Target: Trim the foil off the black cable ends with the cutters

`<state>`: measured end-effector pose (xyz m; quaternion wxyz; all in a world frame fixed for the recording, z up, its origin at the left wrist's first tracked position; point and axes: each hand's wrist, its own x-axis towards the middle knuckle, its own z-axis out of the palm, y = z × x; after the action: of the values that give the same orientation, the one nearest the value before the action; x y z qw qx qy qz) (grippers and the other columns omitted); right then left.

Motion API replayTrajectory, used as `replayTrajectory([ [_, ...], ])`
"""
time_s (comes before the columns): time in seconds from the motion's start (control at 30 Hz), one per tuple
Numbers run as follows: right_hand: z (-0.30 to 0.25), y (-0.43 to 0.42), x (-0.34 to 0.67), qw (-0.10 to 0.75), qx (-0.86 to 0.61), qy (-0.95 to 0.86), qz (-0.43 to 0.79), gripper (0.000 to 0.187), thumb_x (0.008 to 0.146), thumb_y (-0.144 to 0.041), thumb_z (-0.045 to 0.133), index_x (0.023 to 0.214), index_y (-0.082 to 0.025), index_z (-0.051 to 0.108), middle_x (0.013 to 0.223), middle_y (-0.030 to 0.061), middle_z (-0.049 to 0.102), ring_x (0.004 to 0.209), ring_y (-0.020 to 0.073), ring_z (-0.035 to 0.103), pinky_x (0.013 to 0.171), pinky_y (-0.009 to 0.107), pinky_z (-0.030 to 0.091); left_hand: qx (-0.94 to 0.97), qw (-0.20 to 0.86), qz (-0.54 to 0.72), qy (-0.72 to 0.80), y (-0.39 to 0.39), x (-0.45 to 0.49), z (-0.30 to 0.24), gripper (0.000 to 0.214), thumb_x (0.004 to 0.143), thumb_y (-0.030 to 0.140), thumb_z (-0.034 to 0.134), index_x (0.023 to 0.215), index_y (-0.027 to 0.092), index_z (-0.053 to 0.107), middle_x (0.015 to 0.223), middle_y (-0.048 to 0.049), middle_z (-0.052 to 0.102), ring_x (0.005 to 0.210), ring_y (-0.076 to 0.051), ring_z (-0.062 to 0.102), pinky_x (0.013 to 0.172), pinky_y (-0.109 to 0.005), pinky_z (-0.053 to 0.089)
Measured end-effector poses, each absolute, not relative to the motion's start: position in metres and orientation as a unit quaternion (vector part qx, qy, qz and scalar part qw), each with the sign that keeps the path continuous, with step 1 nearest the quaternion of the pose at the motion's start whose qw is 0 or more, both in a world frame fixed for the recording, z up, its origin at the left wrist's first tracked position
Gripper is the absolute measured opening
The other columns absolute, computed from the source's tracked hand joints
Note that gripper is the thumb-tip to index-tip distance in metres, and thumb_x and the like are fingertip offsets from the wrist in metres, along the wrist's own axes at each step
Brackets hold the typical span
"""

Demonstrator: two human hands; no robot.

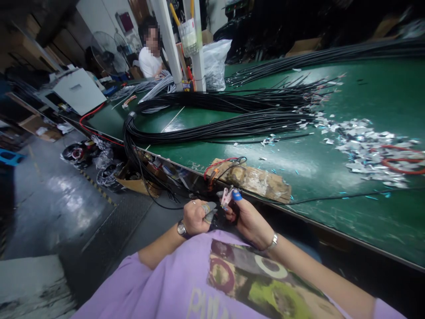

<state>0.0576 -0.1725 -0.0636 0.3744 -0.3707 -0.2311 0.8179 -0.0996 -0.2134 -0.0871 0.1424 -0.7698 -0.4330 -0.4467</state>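
My left hand (196, 218), with grey coverings on its fingers, is closed in front of my body. A black cable (162, 206) runs into it from the left, and its end lies between my two hands. Blue tape wraps the thumb of my right hand (249, 219), which is closed on a small pale pink clip-like tool (226, 197). Short thin coloured wire ends show just under the tool, close to the left fingertips. What the fingers cover underneath is hidden.
A worn wooden block (262, 181) with an orange clamp (213, 178) sits at the green table's (318, 168) edge. Black cable bundles (212, 128) lie behind it, beside foil scraps (368, 146). A person (150, 60) sits at the far side; a cardboard box (137, 179) stands below.
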Motion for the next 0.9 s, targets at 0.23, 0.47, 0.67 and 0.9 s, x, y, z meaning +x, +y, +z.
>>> replayTrajectory([
  [0.23, -0.067, -0.174, 0.060, 0.366, -0.376, -0.187, 0.831, 0.055, 0.041, -0.063, 0.084, 0.063, -0.018, 0.060, 0.048, -0.0039, 0.048, 0.044, 0.0071, 0.034, 0.040, 0.019, 0.024, -0.763, 0.142, -0.456, -0.437, -0.214, -0.099, -0.087, 0.012, 0.080, 0.020, 0.054, 0.090, 0.016, 0.061, 0.068, -0.0045, 0.068, 0.056, -0.012, 0.061, 0.052, -0.024, 0.048],
  [0.47, -0.072, -0.177, 0.065, 0.351, -0.364, -0.181, 0.844, 0.052, 0.049, -0.062, 0.082, 0.064, -0.018, 0.058, 0.050, -0.0039, 0.047, 0.044, 0.0070, 0.034, 0.040, 0.019, 0.024, -0.764, 0.133, -0.456, -0.436, -0.214, -0.099, -0.086, 0.011, 0.079, 0.019, 0.054, 0.088, 0.016, 0.060, 0.065, -0.0041, 0.066, 0.055, -0.013, 0.060, 0.051, -0.024, 0.048],
  [0.67, -0.076, -0.179, 0.068, 0.346, -0.363, -0.207, 0.840, 0.046, 0.055, -0.056, 0.080, 0.062, -0.018, 0.056, 0.050, -0.0031, 0.047, 0.044, 0.0070, 0.032, 0.040, 0.021, 0.024, -0.765, 0.137, -0.458, -0.432, -0.215, -0.099, -0.084, 0.013, 0.078, 0.019, 0.055, 0.090, 0.016, 0.060, 0.066, -0.0041, 0.066, 0.055, -0.013, 0.059, 0.052, -0.024, 0.047],
  [0.9, -0.077, -0.179, 0.070, 0.345, -0.365, -0.221, 0.836, 0.043, 0.055, -0.055, 0.080, 0.066, -0.017, 0.062, 0.058, -0.0008, 0.052, 0.047, 0.0079, 0.034, 0.041, 0.022, 0.023, -0.771, 0.135, -0.453, -0.428, -0.221, -0.101, -0.082, 0.013, 0.080, 0.021, 0.053, 0.090, 0.017, 0.061, 0.065, -0.0038, 0.067, 0.053, -0.012, 0.059, 0.051, -0.024, 0.046],
])
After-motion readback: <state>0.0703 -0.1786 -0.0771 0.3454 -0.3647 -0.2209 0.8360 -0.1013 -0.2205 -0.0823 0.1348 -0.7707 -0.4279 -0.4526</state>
